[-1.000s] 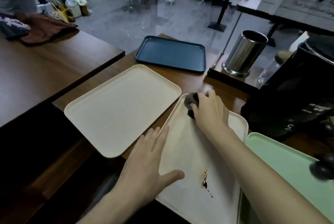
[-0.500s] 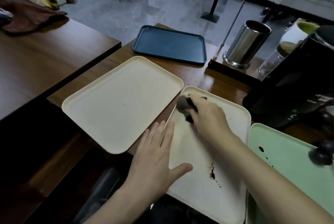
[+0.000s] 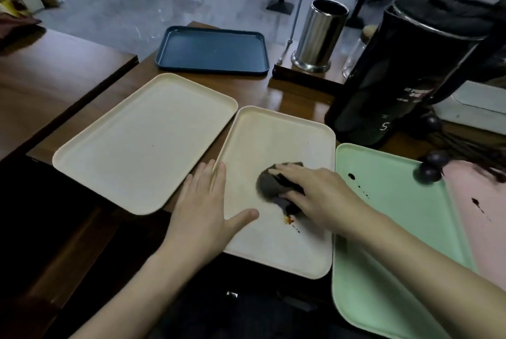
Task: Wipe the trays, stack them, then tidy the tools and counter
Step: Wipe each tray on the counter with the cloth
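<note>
A cream tray [image 3: 276,130] lies in front of me on the wooden counter, with a brown stain [image 3: 290,221] near its middle. My right hand [image 3: 317,196] presses a dark grey cloth [image 3: 269,184] onto this tray, just above the stain. My left hand [image 3: 204,210] lies flat with fingers spread on the tray's left edge, thumb on the tray floor. A second cream tray [image 3: 142,144] lies to the left. A dark blue tray [image 3: 212,49] sits further back. A green tray [image 3: 394,212] with dark spots lies to the right, and a pink tray [image 3: 482,215] with a stain beyond it.
A black cylindrical machine [image 3: 405,70] stands at the back right, close to the trays. A steel canister [image 3: 319,34] stands on a small wooden base behind it. Dark round knobs [image 3: 431,169] hang over the green tray's far corner. A second wooden table [image 3: 49,73] is on the left.
My right hand has dragged the cloth from the tray's far corner toward me, down to the stain. My left hand stays on the tray's left edge.
</note>
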